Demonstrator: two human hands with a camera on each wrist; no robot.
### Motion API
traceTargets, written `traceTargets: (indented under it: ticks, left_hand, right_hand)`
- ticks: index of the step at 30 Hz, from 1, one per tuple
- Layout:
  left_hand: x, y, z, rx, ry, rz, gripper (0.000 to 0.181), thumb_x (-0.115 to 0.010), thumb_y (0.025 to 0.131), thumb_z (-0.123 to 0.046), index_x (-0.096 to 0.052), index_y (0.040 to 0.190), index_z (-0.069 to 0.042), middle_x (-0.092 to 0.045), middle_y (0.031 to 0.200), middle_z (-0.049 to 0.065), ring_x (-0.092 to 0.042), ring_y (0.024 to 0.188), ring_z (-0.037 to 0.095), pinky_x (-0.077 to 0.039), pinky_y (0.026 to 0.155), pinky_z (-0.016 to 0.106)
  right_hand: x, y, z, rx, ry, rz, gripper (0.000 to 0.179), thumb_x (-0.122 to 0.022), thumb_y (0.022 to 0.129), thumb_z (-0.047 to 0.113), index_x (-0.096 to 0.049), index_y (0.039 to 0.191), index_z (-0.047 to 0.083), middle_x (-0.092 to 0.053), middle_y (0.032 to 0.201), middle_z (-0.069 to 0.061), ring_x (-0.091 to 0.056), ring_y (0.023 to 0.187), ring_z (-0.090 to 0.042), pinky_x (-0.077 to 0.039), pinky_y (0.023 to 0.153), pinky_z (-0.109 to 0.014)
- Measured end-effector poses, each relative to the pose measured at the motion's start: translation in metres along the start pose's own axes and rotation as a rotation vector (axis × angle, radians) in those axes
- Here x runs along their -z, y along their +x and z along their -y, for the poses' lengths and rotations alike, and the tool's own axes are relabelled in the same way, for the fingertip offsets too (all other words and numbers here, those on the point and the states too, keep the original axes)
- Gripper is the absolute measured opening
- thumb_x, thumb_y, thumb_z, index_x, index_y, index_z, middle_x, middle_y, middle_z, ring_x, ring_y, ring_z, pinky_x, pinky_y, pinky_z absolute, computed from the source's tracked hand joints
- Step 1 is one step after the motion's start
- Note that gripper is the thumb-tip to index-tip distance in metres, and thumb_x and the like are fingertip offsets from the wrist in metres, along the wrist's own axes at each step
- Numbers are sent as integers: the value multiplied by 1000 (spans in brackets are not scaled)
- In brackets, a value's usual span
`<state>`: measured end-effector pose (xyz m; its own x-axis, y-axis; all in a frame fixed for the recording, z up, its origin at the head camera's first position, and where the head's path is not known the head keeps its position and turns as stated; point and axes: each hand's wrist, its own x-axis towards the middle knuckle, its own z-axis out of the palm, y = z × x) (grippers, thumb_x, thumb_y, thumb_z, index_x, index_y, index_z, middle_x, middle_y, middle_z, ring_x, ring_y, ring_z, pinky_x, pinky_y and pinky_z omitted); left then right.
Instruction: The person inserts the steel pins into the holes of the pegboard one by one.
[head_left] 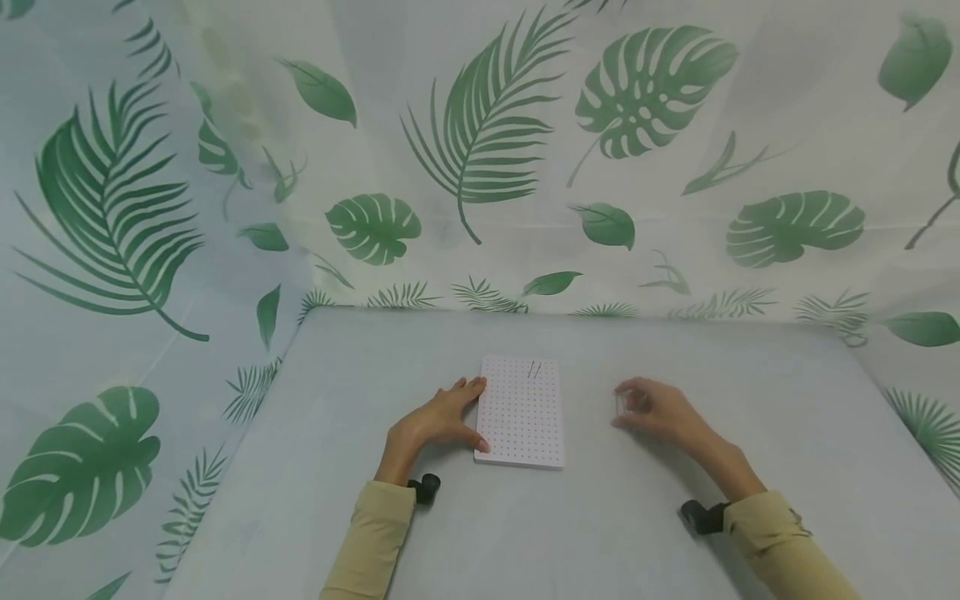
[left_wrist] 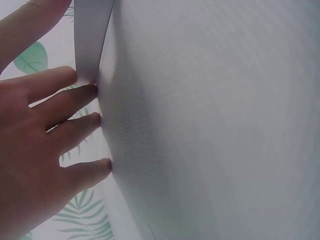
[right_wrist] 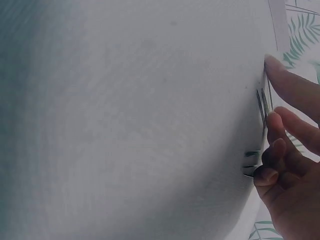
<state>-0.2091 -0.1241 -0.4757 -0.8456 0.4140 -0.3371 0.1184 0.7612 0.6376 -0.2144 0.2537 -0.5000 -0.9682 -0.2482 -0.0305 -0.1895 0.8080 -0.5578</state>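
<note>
A white pegboard (head_left: 520, 417) with rows of small holes lies flat on the table. Two thin dark metal pins (head_left: 534, 370) stand near its top right corner. My left hand (head_left: 442, 418) rests along the board's left side, thumb at the lower edge and fingertips at the upper, fingers spread and fairly straight. To the right of the board, my right hand (head_left: 660, 410) pinches a thin metal pin (right_wrist: 270, 92) between thumb and a fingertip. More slim pins (right_wrist: 260, 107) show beside it, and several pin ends (right_wrist: 251, 153) poke out from the curled fingers.
The pale table (head_left: 600, 517) runs back to a hanging cloth (head_left: 517, 250) with green leaf prints, which also encloses the left side. Black wrist cameras (head_left: 703, 517) sit at both sleeves, close over the table.
</note>
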Motion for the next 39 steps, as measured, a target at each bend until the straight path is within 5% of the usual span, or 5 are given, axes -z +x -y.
traceTargets:
  ticks: [22,39]
  left_hand:
    - [0,1,0,9,2,5,110,-93,75,-27,-29,163,-10,-24,171,10,-12,160,34,-14,128,60]
    - [-1,1,1,21,2,2,110,-93,75,-27,-29,163,-11,-23,171,11,-12,160,37,-15,128,62]
  right_hand:
    - [3,1,5,32,36,-103,23,-78,89,14,-71,109,6,-75,99,-9,-69,85,-21,-56,68,-28]
    - [-3,8,19,34,100,-101,25,-79,87,8,-71,110,7,-77,96,-10,-73,87,-24,-59,70,-30]
